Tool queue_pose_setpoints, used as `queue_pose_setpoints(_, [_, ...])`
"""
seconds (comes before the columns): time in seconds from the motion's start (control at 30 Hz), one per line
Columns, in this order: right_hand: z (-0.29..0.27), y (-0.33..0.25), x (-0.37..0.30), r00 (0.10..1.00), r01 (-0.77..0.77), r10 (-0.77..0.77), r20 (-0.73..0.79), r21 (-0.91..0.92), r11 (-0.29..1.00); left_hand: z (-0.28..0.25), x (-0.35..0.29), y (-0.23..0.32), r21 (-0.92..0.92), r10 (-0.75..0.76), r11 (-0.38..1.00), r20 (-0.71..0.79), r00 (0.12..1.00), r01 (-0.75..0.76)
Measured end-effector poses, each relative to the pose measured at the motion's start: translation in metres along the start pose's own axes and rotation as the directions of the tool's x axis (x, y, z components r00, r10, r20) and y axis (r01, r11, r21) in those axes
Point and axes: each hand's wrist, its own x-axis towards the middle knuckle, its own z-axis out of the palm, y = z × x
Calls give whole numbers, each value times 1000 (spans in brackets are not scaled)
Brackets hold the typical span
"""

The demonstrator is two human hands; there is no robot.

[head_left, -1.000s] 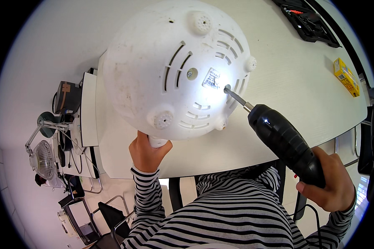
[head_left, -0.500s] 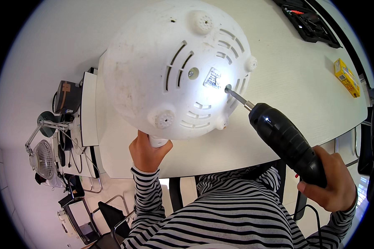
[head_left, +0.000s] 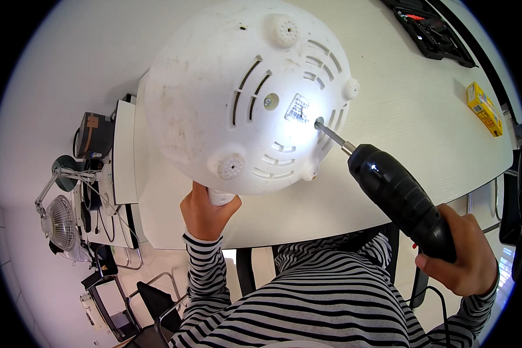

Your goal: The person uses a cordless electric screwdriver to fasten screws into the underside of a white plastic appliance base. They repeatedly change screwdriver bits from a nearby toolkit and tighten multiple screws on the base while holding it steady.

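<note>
A large rounded white plastic appliance (head_left: 197,110) is tilted so its underside faces me, with vent slots, round feet and a small label. My left hand (head_left: 207,213) is closed around a white protruding part at its lower edge. In my right hand (head_left: 463,255) is a black electric screwdriver (head_left: 397,194), gripped at its rear end. Its metal bit (head_left: 332,135) reaches into a recessed hole right of the label, and its light shines on the plastic. A screw (head_left: 268,102) shows in another recess left of the label. The bit's very tip is hidden in the hole.
The appliance is over a white table (head_left: 400,110). At the far right lie an open black tool case (head_left: 432,35) and a yellow box (head_left: 484,109). A fan (head_left: 60,223), a lamp arm and a dark box (head_left: 94,135) stand on the left. A black chair (head_left: 156,304) is lower left.
The white appliance has shifted very slightly to the right. The screwdriver bit stays in the same hole, and both hands keep their grip.
</note>
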Motion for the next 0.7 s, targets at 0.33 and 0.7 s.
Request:
queue_pose_setpoints(0.33, [0, 1, 2, 998, -63, 61, 20, 75, 995, 0, 0, -1, 23, 16, 1000, -1, 1000, -16])
queue_pose_setpoints(0.7, [-1, 3, 3, 1000, -22, 21, 21, 56, 998, 0, 1, -1, 16, 35, 999, -9, 999, -34])
